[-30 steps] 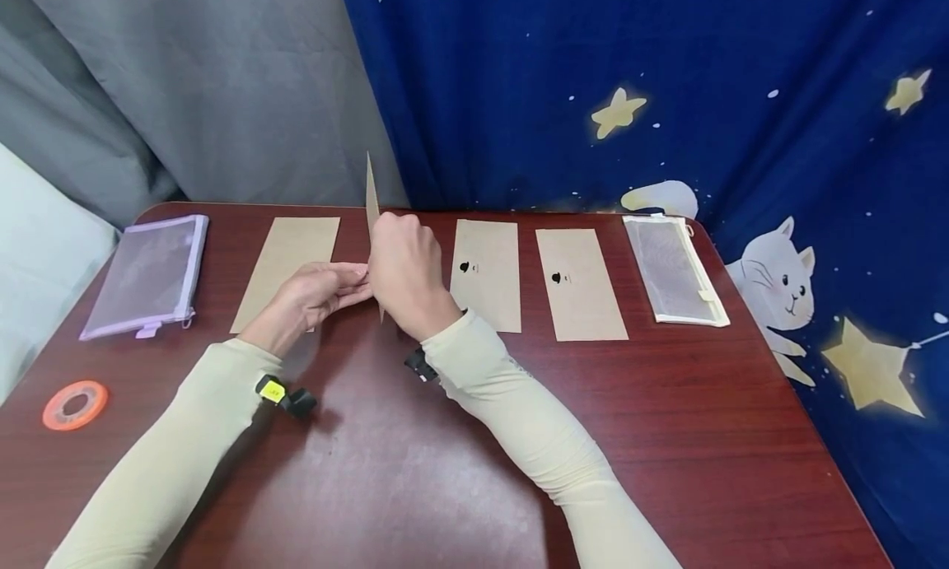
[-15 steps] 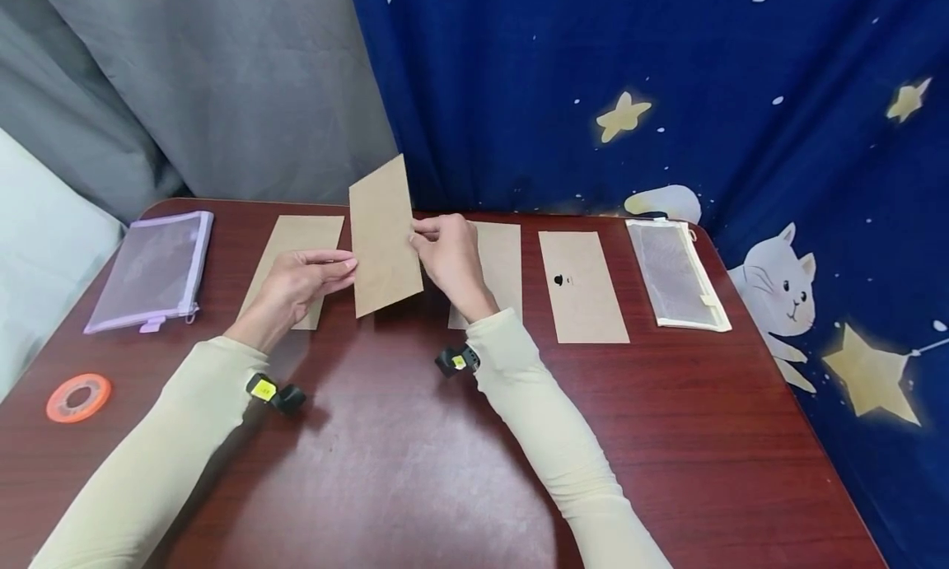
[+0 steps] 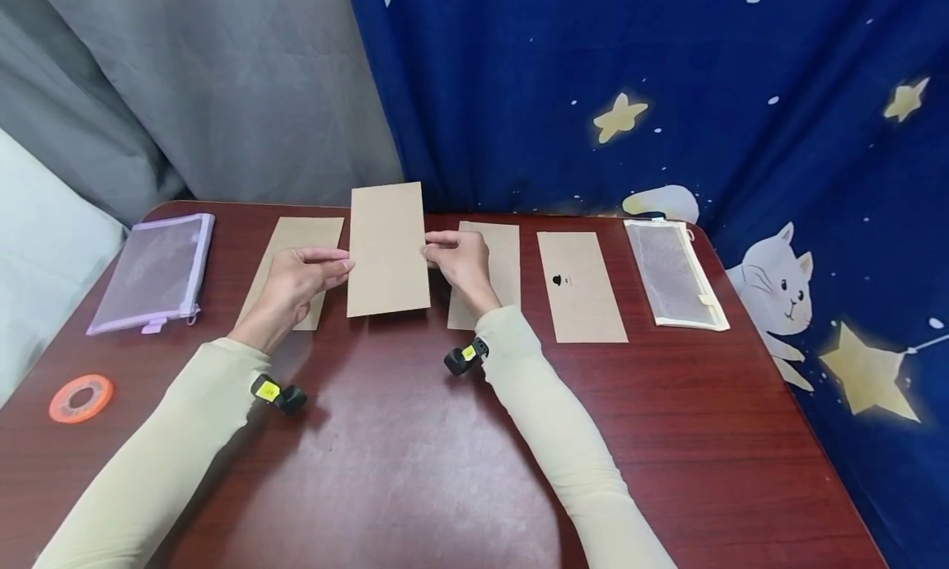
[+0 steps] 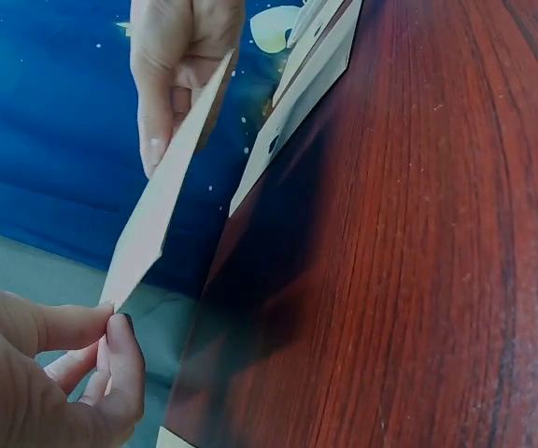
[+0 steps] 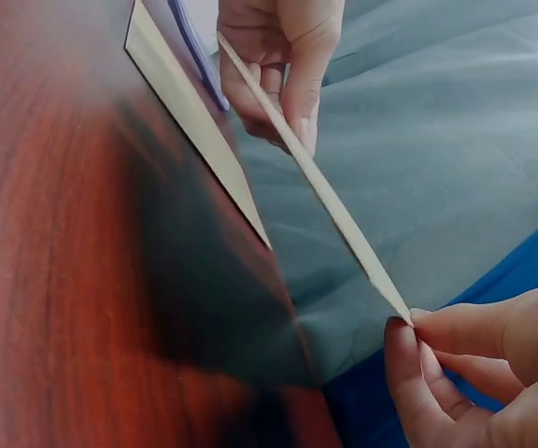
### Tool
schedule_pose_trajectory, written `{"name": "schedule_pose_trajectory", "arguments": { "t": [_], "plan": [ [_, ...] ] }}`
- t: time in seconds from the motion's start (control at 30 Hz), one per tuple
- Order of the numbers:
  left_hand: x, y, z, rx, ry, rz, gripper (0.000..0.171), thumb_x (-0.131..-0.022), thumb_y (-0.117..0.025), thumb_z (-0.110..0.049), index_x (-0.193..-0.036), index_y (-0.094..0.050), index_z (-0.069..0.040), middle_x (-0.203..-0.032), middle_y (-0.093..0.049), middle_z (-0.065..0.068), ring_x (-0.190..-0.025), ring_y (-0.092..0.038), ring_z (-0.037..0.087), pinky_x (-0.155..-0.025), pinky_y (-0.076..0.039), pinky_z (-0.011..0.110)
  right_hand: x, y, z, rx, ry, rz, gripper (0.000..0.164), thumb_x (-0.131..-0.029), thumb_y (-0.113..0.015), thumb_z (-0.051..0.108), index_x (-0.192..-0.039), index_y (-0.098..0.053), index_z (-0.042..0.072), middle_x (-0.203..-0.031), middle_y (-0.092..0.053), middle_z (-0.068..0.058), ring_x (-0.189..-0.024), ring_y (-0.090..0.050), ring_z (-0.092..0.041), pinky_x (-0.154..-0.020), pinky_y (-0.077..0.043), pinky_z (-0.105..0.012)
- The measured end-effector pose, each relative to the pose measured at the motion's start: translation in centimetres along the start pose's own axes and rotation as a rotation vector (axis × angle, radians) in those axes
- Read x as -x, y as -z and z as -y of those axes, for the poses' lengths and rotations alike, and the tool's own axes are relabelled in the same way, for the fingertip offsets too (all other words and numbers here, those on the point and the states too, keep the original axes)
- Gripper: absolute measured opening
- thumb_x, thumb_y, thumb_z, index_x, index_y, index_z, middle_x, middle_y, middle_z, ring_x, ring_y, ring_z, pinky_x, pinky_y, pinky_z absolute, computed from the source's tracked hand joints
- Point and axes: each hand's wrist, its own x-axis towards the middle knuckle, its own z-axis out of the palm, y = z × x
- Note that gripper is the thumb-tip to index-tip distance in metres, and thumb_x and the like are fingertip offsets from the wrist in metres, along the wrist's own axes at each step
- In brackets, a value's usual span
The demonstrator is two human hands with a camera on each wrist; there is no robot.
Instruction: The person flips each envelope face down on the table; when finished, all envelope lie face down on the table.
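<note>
A plain brown kraft-paper card [image 3: 389,252], thin and rectangular, is held upright above the far half of the table. My left hand [image 3: 291,289] pinches its left edge between thumb and fingers, a grip also plain in the left wrist view. On the opposite edge, my right hand [image 3: 463,264] pinches it the same way, seen close in the right wrist view. The card's far face is hidden in the head view. Behind my left hand lies another blank brown card [image 3: 296,233]. A third card [image 3: 498,260] lies partly covered by my right hand.
Farther right lies a brown card [image 3: 586,297] with a small black hat print. A white mesh zip pouch [image 3: 675,272] is at the right, a purple one [image 3: 151,272] at the left. An orange tape roll [image 3: 81,398] rests near the left edge. Curtains hang behind the table.
The held card has turned from edge-on to a blank face towards me, then lowered slightly. My right hand has moved rightwards to the card's right edge; my left hand has shifted slightly.
</note>
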Motion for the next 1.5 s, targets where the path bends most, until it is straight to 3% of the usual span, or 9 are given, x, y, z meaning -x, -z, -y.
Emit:
{"name": "schedule_pose_trajectory", "arguments": {
  "t": [0.2,0.4,0.5,0.73,0.9,0.97,1.07,1.2,1.5],
  "plan": [
    [-0.2,0.0,0.1,-0.066,-0.002,0.044,0.051,-0.095,-0.066,0.000,-0.143,-0.049,0.008,-0.079,-0.071,-0.015,-0.079,-0.070,-0.004,-0.086,-0.059,0.018,0.2,0.1,-0.8,0.000,-0.031,0.000,0.015,-0.087,-0.077,0.002,-0.101,-0.079,0.001,-0.102,-0.078,-0.016,-0.088,-0.077,-0.027,-0.084,-0.064,-0.035],
    [-0.8,-0.1,0.4,-0.160,-0.018,0.066,0.047,-0.097,-0.063,-0.002,-0.141,-0.051,0.009,-0.080,-0.068,-0.016,-0.080,-0.069,-0.006,-0.090,-0.058,0.018,0.1,0.1,-1.1,0.183,-0.037,-0.025,0.012,-0.088,-0.077,0.008,-0.099,-0.081,0.006,-0.095,-0.079,-0.012,-0.088,-0.078,-0.025,-0.057,-0.052,-0.017],
    [-1.2,-0.3,0.6,-0.224,-0.039,0.074,0.045,-0.096,-0.065,-0.003,-0.137,-0.053,0.011,-0.081,-0.066,-0.015,-0.079,-0.067,-0.007,-0.086,-0.058,0.014,-0.2,-0.1,-1.4,0.272,-0.022,-0.036,0.012,-0.087,-0.077,0.009,-0.097,-0.081,0.006,-0.089,-0.079,-0.011,-0.083,-0.078,-0.020,-0.052,-0.045,-0.013],
    [-2.2,0.0,1.5,-0.318,-0.109,0.089,0.043,-0.094,-0.066,-0.003,-0.132,-0.055,0.014,-0.082,-0.066,-0.012,-0.076,-0.065,-0.006,-0.074,-0.054,0.009,-0.7,-0.8,-1.7,0.435,0.008,-0.036,0.013,-0.083,-0.075,0.003,-0.094,-0.081,0.006,-0.095,-0.079,-0.008,-0.086,-0.066,-0.015,-0.062,-0.045,-0.017],
    [-2.5,-0.3,1.6,-0.404,-0.132,0.074,0.039,-0.093,-0.066,0.000,-0.128,-0.059,0.014,-0.091,-0.069,-0.001,-0.077,-0.064,-0.005,-0.070,-0.054,0.009,-0.8,-1.1,-1.7,0.532,0.043,-0.022,0.015,-0.083,-0.075,0.003,-0.096,-0.082,0.006,-0.101,-0.079,-0.007,-0.099,-0.070,-0.019,-0.075,-0.055,-0.023],
    [-2.5,-0.5,1.5,-0.471,-0.142,0.050,0.036,-0.092,-0.068,0.000,-0.124,-0.063,0.012,-0.095,-0.073,0.007,-0.077,-0.064,-0.005,-0.068,-0.052,0.007,-0.8,-1.2,-1.7,0.563,0.056,-0.016,0.011,-0.083,-0.074,0.001,-0.088,-0.081,0.006,-0.091,-0.077,-0.004,-0.088,-0.068,-0.017,-0.071,-0.054,-0.022],
    [-2.5,-1.0,1.3,-0.604,-0.168,0.012,0.032,-0.089,-0.072,-0.003,-0.119,-0.069,0.008,-0.104,-0.076,0.018,-0.074,-0.062,-0.007,-0.064,-0.049,0.006,-0.7,-1.3,-1.8,0.581,0.069,0.012,0.024,-0.081,-0.066,-0.006,-0.061,-0.065,0.008,-0.061,-0.055,0.000,-0.060,-0.044,-0.014,-0.051,-0.035,-0.020],
    [-2.4,-1.3,1.2,-0.746,-0.213,-0.028,0.028,-0.086,-0.075,-0.005,-0.112,-0.074,0.004,-0.105,-0.076,0.020,-0.073,-0.058,-0.004,-0.062,-0.045,0.010,-0.8,-1.5,-1.9,0.584,0.094,0.053,0.046,-0.080,-0.054,-0.012,-0.050,-0.032,0.015,-0.055,-0.020,0.004,-0.052,-0.016,-0.012,-0.045,-0.015,-0.022],
    [-2.1,-1.5,1.5,-0.828,-0.255,-0.061,0.023,-0.085,-0.073,-0.004,-0.107,-0.076,0.004,-0.093,-0.074,0.017,-0.092,-0.056,0.024,-0.075,-0.043,0.027,-0.9,-1.9,-2.1,0.638,0.106,0.065,0.052,-0.088,-0.053,-0.010,-0.048,-0.032,0.017,-0.052,-0.019,0.005,-0.046,-0.019,-0.011,-0.038,-0.020,-0.020]
  ]
}}
